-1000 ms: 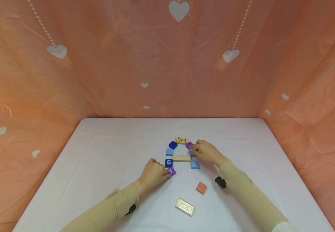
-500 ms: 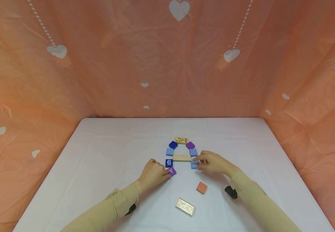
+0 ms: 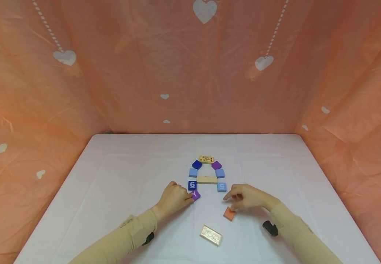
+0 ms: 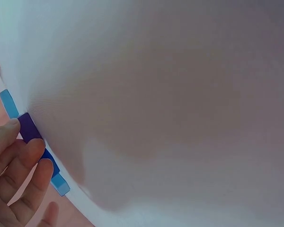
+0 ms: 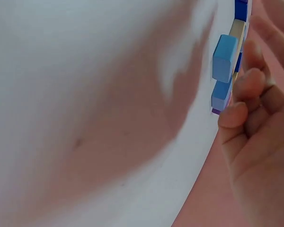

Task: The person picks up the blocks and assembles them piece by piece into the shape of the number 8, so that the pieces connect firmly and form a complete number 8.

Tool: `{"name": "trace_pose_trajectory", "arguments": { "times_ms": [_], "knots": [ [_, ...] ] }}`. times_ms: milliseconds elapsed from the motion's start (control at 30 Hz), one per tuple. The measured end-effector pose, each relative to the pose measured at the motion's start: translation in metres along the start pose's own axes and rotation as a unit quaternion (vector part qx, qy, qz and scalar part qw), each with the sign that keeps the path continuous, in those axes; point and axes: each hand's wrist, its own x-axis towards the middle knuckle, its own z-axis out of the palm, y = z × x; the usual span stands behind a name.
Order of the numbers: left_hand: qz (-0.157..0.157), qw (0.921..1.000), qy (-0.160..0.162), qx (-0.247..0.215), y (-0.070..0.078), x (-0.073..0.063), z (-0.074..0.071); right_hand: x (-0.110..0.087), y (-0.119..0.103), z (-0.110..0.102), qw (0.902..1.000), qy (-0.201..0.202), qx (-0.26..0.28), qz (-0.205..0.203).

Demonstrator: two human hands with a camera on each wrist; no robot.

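Observation:
My left hand (image 3: 174, 198) pinches a purple tile marked Y (image 3: 195, 195) between thumb and finger; the left wrist view shows the purple tile (image 4: 30, 127) between the thumb and fingertips. A dark blue tile with a 6 (image 3: 192, 185) lies right beside it. My right hand (image 3: 248, 196) is over the table with its fingers apart and loosely bent, its thumb tip overlapping an orange tile (image 3: 229, 213). Beyond its fingers lies a light blue tile with a 5 (image 3: 221, 187). In the right wrist view nothing shows between the fingertips (image 5: 234, 116).
An arch of tiles includes a plain wooden block (image 3: 207, 180), light blue tiles (image 3: 193, 172), a dark blue tile (image 3: 197, 165), a purple tile (image 3: 216, 165) and a gold block (image 3: 206, 159) at the top. Another gold block (image 3: 211, 235) lies nearer on the white table (image 3: 137, 161).
My right hand has come away from the arch's right side, past the light blue 5 tile, down to the orange tile. My left hand has stayed on the purple Y tile.

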Motion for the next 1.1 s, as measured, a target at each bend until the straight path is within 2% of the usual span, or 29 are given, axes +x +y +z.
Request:
{"name": "trace_pose_trajectory", "arguments": {
  "times_ms": [133,433,800,1100],
  "knots": [
    [-0.003,1.0,0.001,-0.002,0.0,0.0,0.0,-0.005,0.001,0.003,0.9997,-0.018,0.019,-0.001],
    [0.013,0.9993,0.034,0.01,0.0,-0.001,0.001,-0.008,0.003,0.009,0.9985,-0.041,0.036,-0.003],
    [0.0,0.9995,0.023,-0.021,-0.001,-0.001,0.002,-0.006,0.003,0.012,0.999,-0.029,0.024,0.025],
    [-0.003,0.9996,0.021,-0.019,-0.001,0.0,0.003,-0.004,0.001,0.015,0.9986,0.006,0.015,0.05]
  ]
}}
